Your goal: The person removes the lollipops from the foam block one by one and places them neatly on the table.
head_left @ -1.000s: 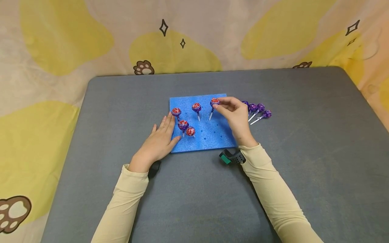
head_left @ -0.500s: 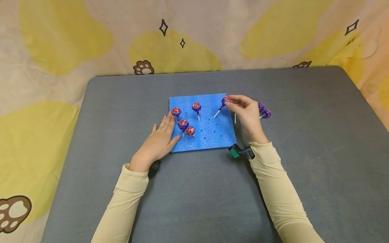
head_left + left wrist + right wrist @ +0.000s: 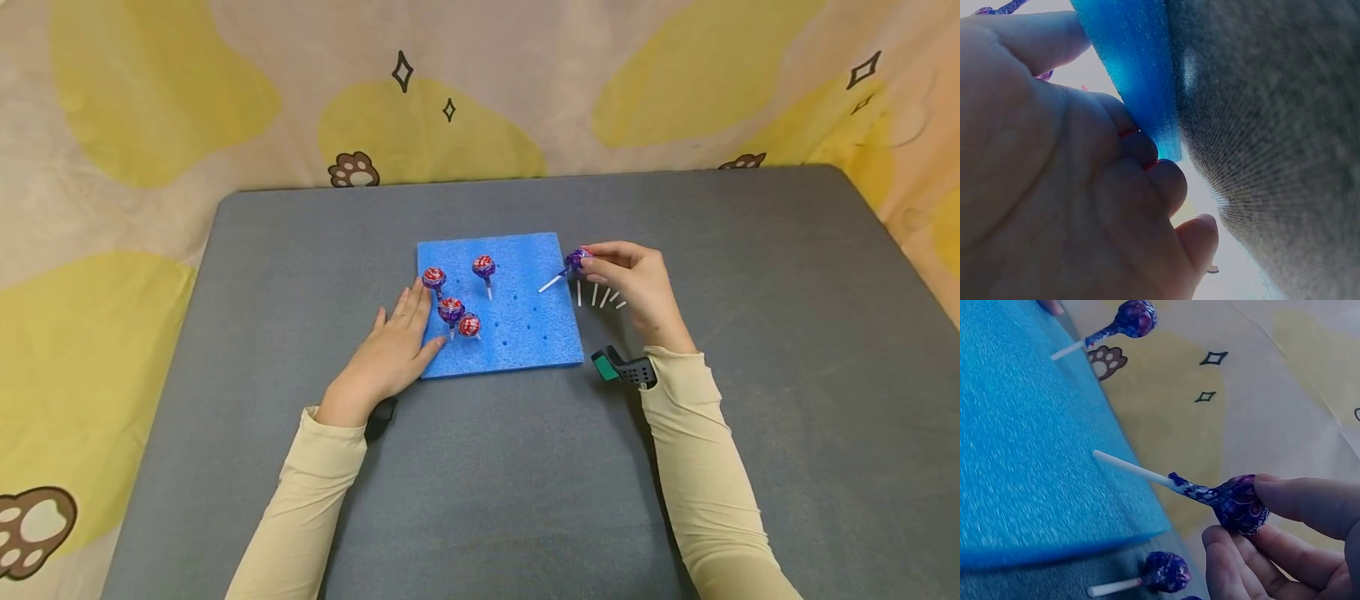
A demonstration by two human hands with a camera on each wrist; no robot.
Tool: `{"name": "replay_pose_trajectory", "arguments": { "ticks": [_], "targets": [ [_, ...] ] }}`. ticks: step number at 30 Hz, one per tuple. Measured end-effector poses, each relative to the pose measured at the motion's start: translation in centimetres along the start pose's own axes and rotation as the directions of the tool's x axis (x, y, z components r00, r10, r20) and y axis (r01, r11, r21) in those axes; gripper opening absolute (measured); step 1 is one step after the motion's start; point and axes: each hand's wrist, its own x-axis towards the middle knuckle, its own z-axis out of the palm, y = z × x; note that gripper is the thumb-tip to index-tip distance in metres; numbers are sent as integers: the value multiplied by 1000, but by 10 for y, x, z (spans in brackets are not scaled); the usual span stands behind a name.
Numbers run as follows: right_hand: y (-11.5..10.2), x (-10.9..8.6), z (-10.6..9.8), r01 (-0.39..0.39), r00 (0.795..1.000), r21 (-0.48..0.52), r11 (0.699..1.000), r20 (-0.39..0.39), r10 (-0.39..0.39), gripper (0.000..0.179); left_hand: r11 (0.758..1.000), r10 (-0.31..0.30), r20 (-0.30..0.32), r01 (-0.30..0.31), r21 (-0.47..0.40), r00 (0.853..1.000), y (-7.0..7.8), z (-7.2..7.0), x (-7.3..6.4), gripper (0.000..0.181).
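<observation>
My right hand (image 3: 637,287) pinches a purple-wrapped lollipop (image 3: 576,260) by its candy head between thumb and fingers. Its bare white stick points left over the right edge of a blue foam board (image 3: 517,350). In the right wrist view the same lollipop (image 3: 1241,503) slants, stick end overlapping the board. My left hand (image 3: 390,346) rests against the board's left edge with fingers extended and thumb over the front corner. Several lollipops stand in the board's left half, among them one lollipop (image 3: 483,266) toward the back. Small holes dot the board's right half.
Loose lollipops lie on the grey table (image 3: 480,500) right of the board; my right hand hides their heads in the head view, and their white sticks (image 3: 595,294) poke out. One loose lollipop (image 3: 1166,572) shows beside the board in the right wrist view. A patterned curtain (image 3: 570,100) hangs behind.
My right hand has moved right, carrying the lollipop from above the board to its right edge, and the stick has tilted lower. My left hand has stayed in place.
</observation>
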Motion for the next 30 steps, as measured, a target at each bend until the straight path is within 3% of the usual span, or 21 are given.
{"name": "replay_pose_trajectory", "arguments": {
  "ticks": [6, 17, 25, 30],
  "targets": [
    [-1, -1, -9, -11, 1000, 37, 999, 3, 11, 32, 1000, -1, 0, 1, 2, 1000, 0, 0, 0, 71],
    [-3, -3, -32, -55, 997, -50, 997, 57, 58, 28, 1000, 2, -4, -2, 2, 1000, 0, 1, -1, 71],
    [-5, -4, -43, -84, 996, -111, 990, 18, 87, 34, 1000, 4, -4, -4, 6, 1000, 0, 1, 0, 70],
    [-5, -5, -49, -75, 997, -91, 993, 16, 77, 26, 1000, 4, -5, -4, 4, 1000, 0, 1, 0, 70]
  ]
}}
